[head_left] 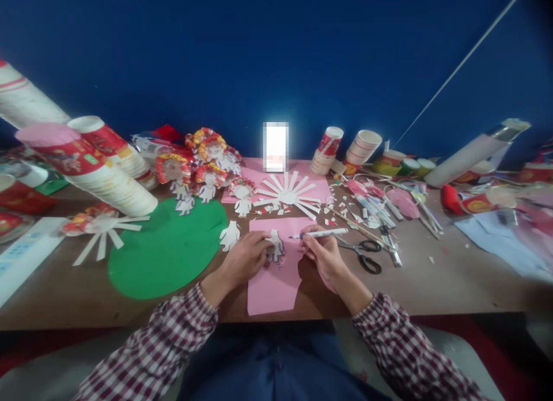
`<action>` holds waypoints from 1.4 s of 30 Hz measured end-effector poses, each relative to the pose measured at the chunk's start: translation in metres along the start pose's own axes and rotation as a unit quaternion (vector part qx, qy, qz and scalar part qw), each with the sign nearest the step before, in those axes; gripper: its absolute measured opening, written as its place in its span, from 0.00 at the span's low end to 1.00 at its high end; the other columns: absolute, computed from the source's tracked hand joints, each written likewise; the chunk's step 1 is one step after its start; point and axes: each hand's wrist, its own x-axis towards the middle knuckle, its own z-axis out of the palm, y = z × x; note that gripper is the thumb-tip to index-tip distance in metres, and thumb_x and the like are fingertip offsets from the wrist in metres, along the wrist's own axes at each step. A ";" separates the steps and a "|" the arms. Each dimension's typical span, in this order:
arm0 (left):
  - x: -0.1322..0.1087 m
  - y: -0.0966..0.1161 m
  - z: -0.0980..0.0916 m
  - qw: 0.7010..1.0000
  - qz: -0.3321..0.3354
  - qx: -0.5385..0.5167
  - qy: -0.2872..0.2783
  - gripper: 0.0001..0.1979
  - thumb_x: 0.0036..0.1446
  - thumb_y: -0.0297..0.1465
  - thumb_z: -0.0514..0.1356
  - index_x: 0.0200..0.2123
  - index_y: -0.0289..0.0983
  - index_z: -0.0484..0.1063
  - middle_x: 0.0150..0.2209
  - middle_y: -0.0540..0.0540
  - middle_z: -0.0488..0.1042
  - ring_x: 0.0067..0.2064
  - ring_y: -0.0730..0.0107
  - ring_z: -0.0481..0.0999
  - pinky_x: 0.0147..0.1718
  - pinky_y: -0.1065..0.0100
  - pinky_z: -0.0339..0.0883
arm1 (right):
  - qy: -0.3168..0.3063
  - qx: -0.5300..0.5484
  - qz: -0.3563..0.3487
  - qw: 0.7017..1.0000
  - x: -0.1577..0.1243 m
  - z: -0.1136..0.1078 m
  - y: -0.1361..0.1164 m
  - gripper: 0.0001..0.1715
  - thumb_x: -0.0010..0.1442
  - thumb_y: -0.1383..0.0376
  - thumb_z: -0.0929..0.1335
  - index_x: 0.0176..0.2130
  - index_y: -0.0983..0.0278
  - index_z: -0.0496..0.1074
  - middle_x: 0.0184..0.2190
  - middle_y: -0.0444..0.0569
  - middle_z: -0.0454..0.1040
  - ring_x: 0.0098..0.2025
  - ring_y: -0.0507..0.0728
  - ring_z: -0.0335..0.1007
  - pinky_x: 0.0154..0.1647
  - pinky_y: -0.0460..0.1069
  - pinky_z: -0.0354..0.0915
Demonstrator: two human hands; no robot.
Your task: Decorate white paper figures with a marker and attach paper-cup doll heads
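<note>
My left hand (247, 256) presses a small white paper figure (275, 246) down on a pink paper sheet (273, 280) at the table's front edge, fingers closed on it. My right hand (325, 256) grips a white pen (318, 234), its tip pointing left toward the figure. Another white paper figure (229, 235) lies just left of the pink sheet. Black-handled scissors (365, 254) lie right beside my right hand.
A green paper disc (166, 248) lies at left. Stacked paper cups (110, 176) lean at far left, more cups (363, 147) stand at the back. A cut white paper sunburst (287, 196), decorated cup figures (207, 159), pens and scraps (380, 208) crowd the middle and right.
</note>
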 end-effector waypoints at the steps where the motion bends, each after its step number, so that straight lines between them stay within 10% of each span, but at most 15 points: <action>1: -0.001 -0.001 0.000 1.000 0.003 -0.003 0.000 0.15 0.55 0.19 0.51 0.43 0.35 0.72 0.48 0.39 0.72 0.50 0.59 0.70 0.51 0.55 0.68 | 0.002 0.009 -0.001 1.000 -0.001 0.000 -0.001 0.12 0.54 0.59 0.73 0.35 0.62 0.71 0.22 0.41 0.68 0.21 0.46 0.58 0.18 0.41 0.49; 13: -0.017 0.009 -0.021 1.000 -0.010 -0.010 0.026 0.13 0.60 0.23 0.51 0.46 0.35 0.70 0.46 0.39 0.73 0.49 0.60 0.72 0.48 0.56 0.70 | 0.062 -0.096 -0.009 0.993 -0.031 -0.010 -0.021 0.14 0.52 0.58 0.74 0.34 0.64 0.71 0.23 0.45 0.73 0.25 0.50 0.66 0.25 0.44 0.61; 30: -0.058 0.033 -0.018 0.996 -0.088 0.009 0.025 0.09 0.62 0.26 0.54 0.43 0.39 0.73 0.44 0.44 0.76 0.46 0.63 0.74 0.46 0.59 0.69 | -0.042 -0.321 -0.086 0.942 -0.050 -0.001 0.005 0.05 0.62 0.63 0.67 0.38 0.61 0.71 0.30 0.48 0.74 0.28 0.53 0.68 0.27 0.47 0.65; 35: -0.050 0.024 -0.023 0.991 -0.112 0.054 0.048 0.09 0.65 0.29 0.53 0.40 0.38 0.73 0.41 0.45 0.77 0.42 0.63 0.75 0.42 0.62 0.68 | -0.069 -0.398 -0.203 0.892 -0.059 -0.008 0.002 0.11 0.64 0.68 0.63 0.46 0.61 0.71 0.31 0.48 0.78 0.29 0.54 0.75 0.32 0.47 0.70; 42: -0.055 0.031 -0.019 0.986 -0.135 0.089 0.050 0.13 0.67 0.35 0.51 0.35 0.39 0.73 0.27 0.49 0.76 0.29 0.70 0.75 0.29 0.70 0.62 | -0.068 -0.595 -0.319 0.735 -0.057 -0.022 -0.001 0.17 0.63 0.70 0.62 0.50 0.62 0.73 0.39 0.52 0.80 0.43 0.59 0.77 0.44 0.52 0.72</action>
